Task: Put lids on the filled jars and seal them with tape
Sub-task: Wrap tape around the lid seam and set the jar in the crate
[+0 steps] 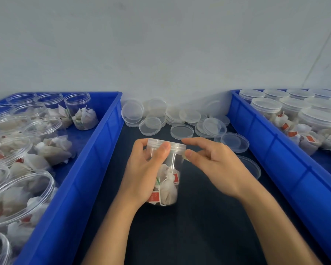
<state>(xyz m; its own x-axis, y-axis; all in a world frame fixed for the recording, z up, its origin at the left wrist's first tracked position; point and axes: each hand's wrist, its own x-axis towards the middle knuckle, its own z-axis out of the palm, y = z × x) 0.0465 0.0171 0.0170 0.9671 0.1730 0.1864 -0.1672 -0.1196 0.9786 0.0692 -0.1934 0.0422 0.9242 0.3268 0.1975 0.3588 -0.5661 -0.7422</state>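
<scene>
The head camera looked down on a dark table (189,226) between two blue bins. At the centre stood a clear jar (166,180) of tea bags with its lid (166,144) already on. The left hand (145,169) was curled round the jar's near side, thumb pressed up against the lid's edge. The right hand (214,161) hovered at the jar's right shoulder, thumb and forefinger pinched on what seemed to be a small piece of tape (185,156), though it was too faint to be sure. Loose lids (182,131) lay scattered on the table behind the jar, against the wall. The left bin (96,150) held open, filled jars; the right bin (271,150) held jars with lids on.
</scene>
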